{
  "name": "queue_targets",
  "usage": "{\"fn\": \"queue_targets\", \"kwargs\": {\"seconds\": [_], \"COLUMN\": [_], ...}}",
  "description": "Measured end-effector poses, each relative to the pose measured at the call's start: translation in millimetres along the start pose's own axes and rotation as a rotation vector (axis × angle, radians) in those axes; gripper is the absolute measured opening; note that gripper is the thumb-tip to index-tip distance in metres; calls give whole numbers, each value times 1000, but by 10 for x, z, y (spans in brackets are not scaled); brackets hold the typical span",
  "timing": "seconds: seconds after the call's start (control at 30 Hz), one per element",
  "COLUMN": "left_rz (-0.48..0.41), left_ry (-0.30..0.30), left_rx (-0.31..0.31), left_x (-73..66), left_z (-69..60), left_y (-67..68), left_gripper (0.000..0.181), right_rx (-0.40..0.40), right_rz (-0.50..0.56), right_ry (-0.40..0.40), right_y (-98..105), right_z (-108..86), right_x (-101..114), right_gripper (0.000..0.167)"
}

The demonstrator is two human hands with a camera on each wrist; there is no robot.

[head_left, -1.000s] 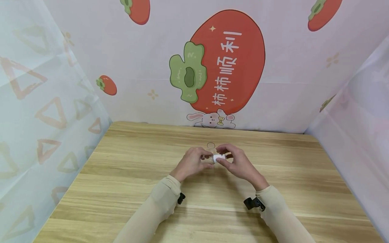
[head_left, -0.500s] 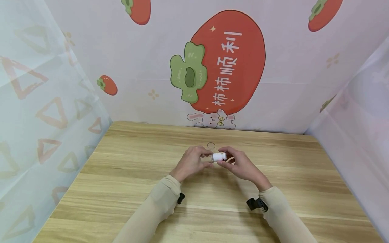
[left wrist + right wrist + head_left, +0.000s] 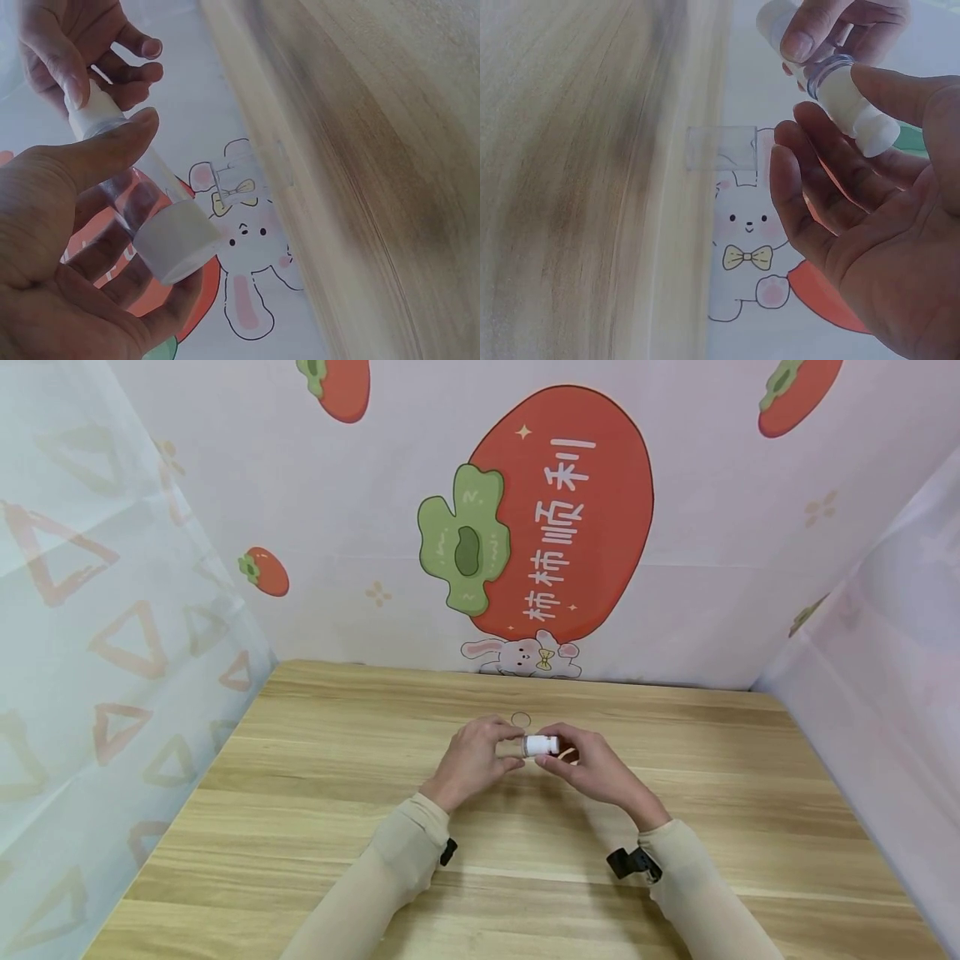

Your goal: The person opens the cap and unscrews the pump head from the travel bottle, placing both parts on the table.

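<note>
White-and-clear bottle (image 3: 536, 745), wood-grained tan table (image 3: 517, 868), beige sleeves (image 3: 371, 877), red fruit print (image 3: 600, 518)

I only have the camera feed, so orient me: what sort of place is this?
Probably a small booth set up for tabletop handling, judging by the wood-grain table, the cartoon-printed backdrop behind it, and the pale side sheets at left and right.

You are at a screened-off tabletop booth: a pale-brown, wood-grained surface (image 3: 750, 793) before you, walled by a pale pink back sheet (image 3: 337, 510) printed with a red cartoon fruit (image 3: 611, 510), and by creased, whitish side sheets (image 3: 60, 660) at left and right. The kind of building cannot be told.
</note>
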State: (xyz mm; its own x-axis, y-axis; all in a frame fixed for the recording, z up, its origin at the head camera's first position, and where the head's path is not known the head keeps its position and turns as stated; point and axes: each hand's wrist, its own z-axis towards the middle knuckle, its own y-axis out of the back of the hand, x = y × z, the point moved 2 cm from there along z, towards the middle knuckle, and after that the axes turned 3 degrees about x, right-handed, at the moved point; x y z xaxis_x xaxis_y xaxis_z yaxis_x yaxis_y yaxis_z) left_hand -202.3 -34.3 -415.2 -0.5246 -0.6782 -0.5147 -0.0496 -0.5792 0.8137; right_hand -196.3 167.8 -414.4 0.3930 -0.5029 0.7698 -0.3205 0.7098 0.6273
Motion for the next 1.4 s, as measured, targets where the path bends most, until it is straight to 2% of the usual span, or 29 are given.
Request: {"fn": "queue_targets", "kwargs": {"seconds": [0.27,0.8,1.03,1.23,1.4], "left_rz": [-8,-62,-94,-118,-114], "left_ry": [-12,-5,-13,-10,-6], "left_rx": [14,40,53,57,64], "left_x": [21,32,37,29,39], "left_z": [-4,10,13,11,18], "left_y": [-21,-32,-52,-50,-48], "left_gripper": [39,38,35,34,35], "right_rx": [6,-65,-89,-111,-118], "right_rz": [25,103,90,62,48], "right_ry": [2,44,58,106,116], "right_y": [-3,-26,-25,-17,-4], "right_z": [6,33,21,16,10], "right_x": [14,63,84,91,89], "right_gripper": [29,23,21,23,25]}}
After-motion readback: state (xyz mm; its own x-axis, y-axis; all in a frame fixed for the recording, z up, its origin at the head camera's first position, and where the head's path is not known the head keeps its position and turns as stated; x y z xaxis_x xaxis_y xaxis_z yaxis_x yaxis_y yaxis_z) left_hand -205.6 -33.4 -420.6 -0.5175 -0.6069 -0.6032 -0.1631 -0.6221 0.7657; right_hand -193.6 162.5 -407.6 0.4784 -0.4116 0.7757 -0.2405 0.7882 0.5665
